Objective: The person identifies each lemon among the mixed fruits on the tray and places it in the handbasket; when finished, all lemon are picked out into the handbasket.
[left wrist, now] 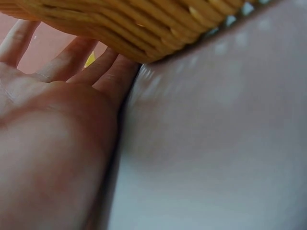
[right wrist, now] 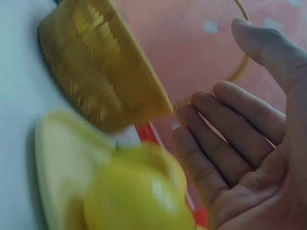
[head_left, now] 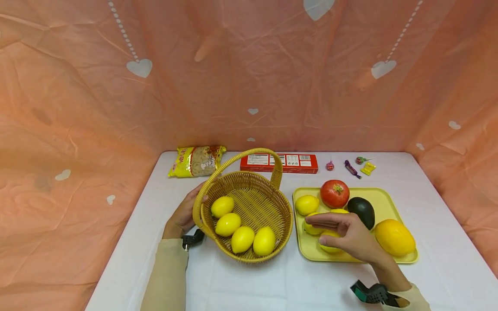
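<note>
A woven basket (head_left: 285, 216) with a tall arched handle holds several lemons (head_left: 228, 224). My left hand (head_left: 186, 211) rests against the basket's left side; in the left wrist view its fingers (left wrist: 72, 57) are extended along the wicker wall. Over the yellow tray (head_left: 307, 255) hovers my right hand (head_left: 350, 235), fingers straight and thumb apart, with nothing in its grasp. Beneath and beside it lie several more lemons (head_left: 307, 204), partly hidden by the hand. A lemon (right wrist: 139, 196) appears large and blurred below the open palm in the right wrist view.
The tray also bears a round red fruit (head_left: 334, 194), a dark avocado (head_left: 362, 211) and a large yellow-orange fruit (head_left: 394, 237). Along the back are a yellow food packet (head_left: 198, 161), a red box (head_left: 279, 163) and several wrapped candies (head_left: 352, 169). Pink cloth (head_left: 241, 77) surrounds the table.
</note>
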`<state>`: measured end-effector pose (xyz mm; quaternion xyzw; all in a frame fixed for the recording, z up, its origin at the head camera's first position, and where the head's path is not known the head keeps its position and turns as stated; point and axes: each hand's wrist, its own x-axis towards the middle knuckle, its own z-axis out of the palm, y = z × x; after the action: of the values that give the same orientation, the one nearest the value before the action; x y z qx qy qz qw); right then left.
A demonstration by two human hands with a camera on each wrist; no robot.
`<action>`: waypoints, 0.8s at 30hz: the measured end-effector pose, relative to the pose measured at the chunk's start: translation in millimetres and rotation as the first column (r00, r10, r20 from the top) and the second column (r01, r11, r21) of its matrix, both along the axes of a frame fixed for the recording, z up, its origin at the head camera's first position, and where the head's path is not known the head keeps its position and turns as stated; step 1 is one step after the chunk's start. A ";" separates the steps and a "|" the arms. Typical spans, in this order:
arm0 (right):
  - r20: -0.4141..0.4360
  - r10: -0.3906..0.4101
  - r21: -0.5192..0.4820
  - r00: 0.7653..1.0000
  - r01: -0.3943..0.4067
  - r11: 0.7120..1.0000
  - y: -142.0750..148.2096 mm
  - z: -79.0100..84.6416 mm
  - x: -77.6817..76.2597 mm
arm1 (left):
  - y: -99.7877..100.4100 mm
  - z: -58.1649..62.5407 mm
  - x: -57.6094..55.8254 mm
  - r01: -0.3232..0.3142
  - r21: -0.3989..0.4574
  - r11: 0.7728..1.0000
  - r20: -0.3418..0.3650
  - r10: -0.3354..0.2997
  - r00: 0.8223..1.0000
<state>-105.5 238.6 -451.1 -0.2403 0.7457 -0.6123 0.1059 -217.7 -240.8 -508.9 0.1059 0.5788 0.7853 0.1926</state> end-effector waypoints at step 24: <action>-0.086 -0.362 0.230 0.928 0.372 0.899 44.2 -23.3 43.9 | 1.0 -0.8 -0.2 -0.004 -0.004 1.000 0.003 0.004 1.000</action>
<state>-61.7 282.9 -474.4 -0.0933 0.8488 -0.5204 0.0018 -217.9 -239.8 -509.7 0.1030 0.5802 0.7847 0.1923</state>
